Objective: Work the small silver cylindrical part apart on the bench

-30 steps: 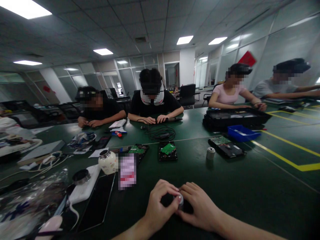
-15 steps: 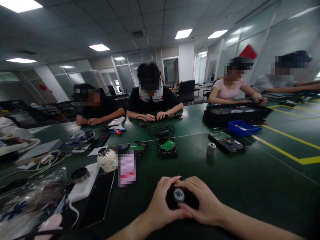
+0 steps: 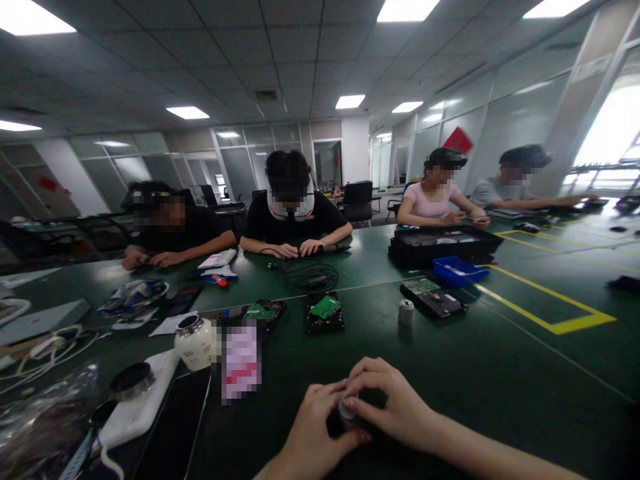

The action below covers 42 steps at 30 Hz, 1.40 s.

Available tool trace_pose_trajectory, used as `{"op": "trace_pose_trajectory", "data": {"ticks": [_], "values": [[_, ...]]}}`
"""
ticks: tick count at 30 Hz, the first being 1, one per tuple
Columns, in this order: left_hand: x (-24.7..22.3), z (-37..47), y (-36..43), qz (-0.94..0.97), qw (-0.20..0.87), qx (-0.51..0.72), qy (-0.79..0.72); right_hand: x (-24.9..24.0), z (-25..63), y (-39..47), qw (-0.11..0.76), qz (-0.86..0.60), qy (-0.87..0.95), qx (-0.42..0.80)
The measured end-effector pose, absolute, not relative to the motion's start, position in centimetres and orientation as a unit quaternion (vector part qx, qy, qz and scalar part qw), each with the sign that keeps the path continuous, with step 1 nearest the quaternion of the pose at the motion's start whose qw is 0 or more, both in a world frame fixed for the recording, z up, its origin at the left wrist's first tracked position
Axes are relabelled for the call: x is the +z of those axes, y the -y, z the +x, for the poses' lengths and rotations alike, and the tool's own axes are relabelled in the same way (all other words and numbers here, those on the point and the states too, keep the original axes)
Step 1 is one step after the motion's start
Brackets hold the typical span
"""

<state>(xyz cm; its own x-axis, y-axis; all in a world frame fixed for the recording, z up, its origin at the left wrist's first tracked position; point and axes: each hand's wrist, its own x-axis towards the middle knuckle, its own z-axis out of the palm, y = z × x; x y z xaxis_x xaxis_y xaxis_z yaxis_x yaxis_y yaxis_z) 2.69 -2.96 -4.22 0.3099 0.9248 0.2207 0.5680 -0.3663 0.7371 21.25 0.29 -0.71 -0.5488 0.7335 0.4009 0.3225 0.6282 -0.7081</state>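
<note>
A small grey metal cylinder that looks like a motor [image 3: 347, 415] stands low in front of me, between my hands and partly covered by fingers. My left hand [image 3: 314, 427] curves around its left side, thumb at the front and fingers behind. From the right, my right hand [image 3: 397, 403] closes its thumb and fingers at the top of the same motor. What exactly the right fingertips pinch there is hidden. Farther off, a silver metal cylinder [image 3: 406, 312] stands upright on the green table [image 3: 480, 373].
Beyond lie hard drives [image 3: 325, 312] with green boards, a black cable [image 3: 307, 275], a blue tray [image 3: 457, 272] and a black bin [image 3: 445, 245]. On my left are a phone [image 3: 173, 427], a cream jar [image 3: 194, 343] and plastic wrapping [image 3: 45, 423]. Several people sit opposite.
My right hand has shifted its fingers and thumb from around the motor onto its top. The left hand stays curled about it. The head view has tilted up and turned slightly right.
</note>
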Motion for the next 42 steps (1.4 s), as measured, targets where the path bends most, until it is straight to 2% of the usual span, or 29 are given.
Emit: {"op": "trace_pose_trajectory", "data": {"ticks": [5,10,13,21,26,29,34,42], "values": [[-4.0,2.5,3.1,0.757,0.279,0.290,-0.515,-0.6,23.9,-2.5,0.386,-0.350,0.809,0.273],[-3.8,2.5,3.0,0.757,0.292,0.266,-0.521,-3.7,26.9,-4.4,0.281,-0.405,0.849,0.191],[-4.1,2.4,2.7,0.763,0.285,0.266,-0.517,-4.7,27.3,-4.7,0.266,-0.391,0.860,0.189],[-5.1,2.2,2.2,0.762,0.290,0.277,-0.508,-4.9,26.6,-4.8,0.333,-0.339,0.840,0.264],[-4.5,2.3,2.6,0.769,0.313,0.276,-0.485,-2.0,25.0,-2.9,0.411,-0.364,0.783,0.292],[-4.0,2.2,2.8,0.775,0.327,0.285,-0.459,-0.5,23.5,-1.6,0.437,-0.318,0.783,0.307],[-4.2,2.0,2.7,0.773,0.348,0.286,-0.447,-0.4,21.8,-0.6,0.426,-0.257,0.806,0.322],[-4.3,1.8,2.7,0.782,0.348,0.258,-0.449,-1.1,21.9,-0.9,0.413,-0.262,0.806,0.334]]}}
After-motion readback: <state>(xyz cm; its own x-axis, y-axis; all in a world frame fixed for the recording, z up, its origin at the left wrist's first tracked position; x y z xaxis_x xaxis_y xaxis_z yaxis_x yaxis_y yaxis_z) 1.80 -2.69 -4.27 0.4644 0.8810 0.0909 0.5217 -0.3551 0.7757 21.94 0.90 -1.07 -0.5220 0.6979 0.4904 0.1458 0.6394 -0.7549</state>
